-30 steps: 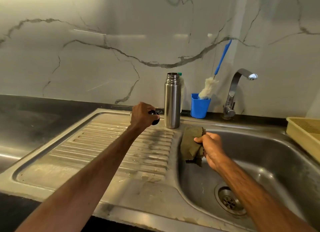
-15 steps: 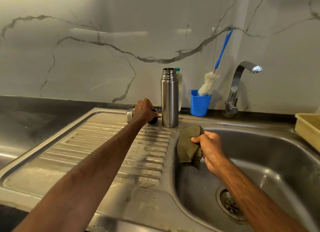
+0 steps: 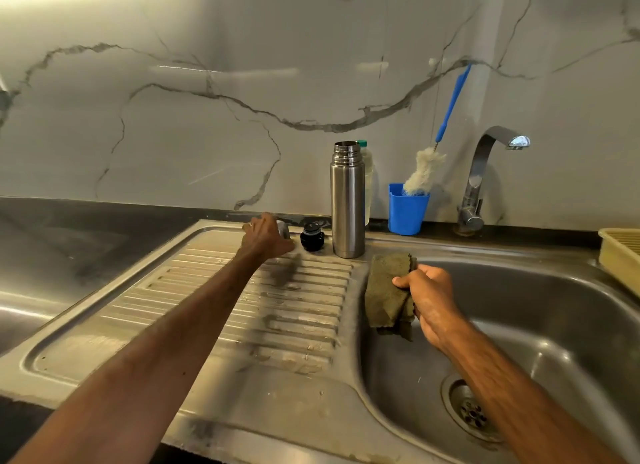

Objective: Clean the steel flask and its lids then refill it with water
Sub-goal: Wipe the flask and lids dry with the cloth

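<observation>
Open steel flask [image 3: 347, 204] beside black lid [image 3: 312, 237]

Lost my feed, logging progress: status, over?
Left hand on steel cap, grip unclear; right hand grips cloth. Flask upright, open, black stopper beside it. Nothing blocking.

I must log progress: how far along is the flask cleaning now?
Done: the steel flask stands open on the drainboard, its black stopper set down beside it. In hand: the left hand is on the steel cap, grip hidden; the right hand holds a green cloth. Left: nothing shows that washing is finished, and the tap runs no water, so refilling remains.
</observation>
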`<state>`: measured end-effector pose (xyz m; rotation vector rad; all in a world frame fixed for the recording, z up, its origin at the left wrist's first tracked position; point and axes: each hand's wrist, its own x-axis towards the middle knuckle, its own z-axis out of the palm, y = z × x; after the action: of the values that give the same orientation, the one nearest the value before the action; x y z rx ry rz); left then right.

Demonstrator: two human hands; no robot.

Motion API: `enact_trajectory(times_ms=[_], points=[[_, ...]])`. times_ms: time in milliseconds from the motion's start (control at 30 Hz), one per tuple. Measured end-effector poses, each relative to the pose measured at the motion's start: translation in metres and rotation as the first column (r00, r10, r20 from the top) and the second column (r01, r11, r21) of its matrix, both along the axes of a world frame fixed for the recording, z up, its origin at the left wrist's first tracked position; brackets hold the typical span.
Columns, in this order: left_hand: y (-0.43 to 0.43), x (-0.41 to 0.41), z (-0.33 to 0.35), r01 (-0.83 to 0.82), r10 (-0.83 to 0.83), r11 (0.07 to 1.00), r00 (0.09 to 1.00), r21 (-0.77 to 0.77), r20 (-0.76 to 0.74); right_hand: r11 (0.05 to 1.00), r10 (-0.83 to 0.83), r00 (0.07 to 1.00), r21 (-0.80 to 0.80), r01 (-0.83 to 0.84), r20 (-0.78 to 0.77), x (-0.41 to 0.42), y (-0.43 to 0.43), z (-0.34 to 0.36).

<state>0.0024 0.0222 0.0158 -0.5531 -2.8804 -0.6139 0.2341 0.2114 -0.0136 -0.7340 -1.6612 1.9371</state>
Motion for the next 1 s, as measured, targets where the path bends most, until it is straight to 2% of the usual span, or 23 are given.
enact_trajectory(times_ms=[100, 367, 467, 600, 667, 700, 767, 833, 900, 933, 1000], points=[[-0.004, -0.009, -0.011, -0.012, 0.008, 0.997, 0.999, 0.081, 0.054, 1.000, 0.004, 1.000, 0.010, -0.004, 0.007, 0.001, 0.000, 0.000], [-0.008, -0.016, -0.020, -0.082, 0.067, 0.945, 0.996, 0.317, 0.057, 1.000, 0.003, 0.999, 0.028, -0.004, 0.040, 0.000, 0.002, -0.001], [-0.013, -0.006, -0.021, -0.074, 0.076, 0.925, 0.997, 0.374, 0.010, 0.999, 0.001, 0.999, 0.036, -0.003, 0.052, 0.001, 0.003, -0.001], [-0.032, 0.024, -0.024, -0.085, 0.062, 0.836, 0.996, 0.541, 0.060, 1.000, -0.013, 0.999, 0.010, 0.012, 0.053, 0.006, 0.001, 0.005], [-0.043, 0.051, -0.022, -0.071, -0.025, 0.776, 0.989, 0.627, 0.143, 0.998, -0.021, 0.998, -0.063, 0.024, 0.055, 0.012, 0.002, 0.008], [-0.047, 0.068, -0.019, -0.074, -0.095, 0.716, 0.975, 0.695, 0.201, 0.990, -0.022, 0.998, -0.138, 0.030, 0.055, 0.015, 0.003, 0.011], [-0.045, 0.101, -0.010, -0.106, -0.281, 0.574, 0.906, 0.812, 0.317, 0.933, 0.003, 0.999, -0.360, 0.010, 0.035, 0.026, 0.008, 0.017], [-0.034, 0.133, 0.001, -0.192, -0.494, 0.443, 0.763, 0.876, 0.417, 0.870, 0.022, 0.999, -0.492, -0.006, 0.026, 0.042, 0.014, 0.029], [-0.015, 0.159, 0.012, -0.285, -0.650, 0.328, 0.623, 0.900, 0.435, 0.860, 0.021, 0.999, -0.510, 0.007, 0.049, 0.057, 0.024, 0.038], [-0.002, 0.170, 0.017, -0.294, -0.707, 0.300, 0.570, 0.907, 0.419, 0.868, 0.019, 0.998, -0.496, 0.016, 0.066, 0.066, 0.031, 0.042], [0.024, 0.192, 0.024, -0.240, -0.757, 0.318, 0.517, 0.917, 0.398, 0.889, 0.043, 0.995, -0.459, 0.002, 0.088, 0.082, 0.043, 0.047]])
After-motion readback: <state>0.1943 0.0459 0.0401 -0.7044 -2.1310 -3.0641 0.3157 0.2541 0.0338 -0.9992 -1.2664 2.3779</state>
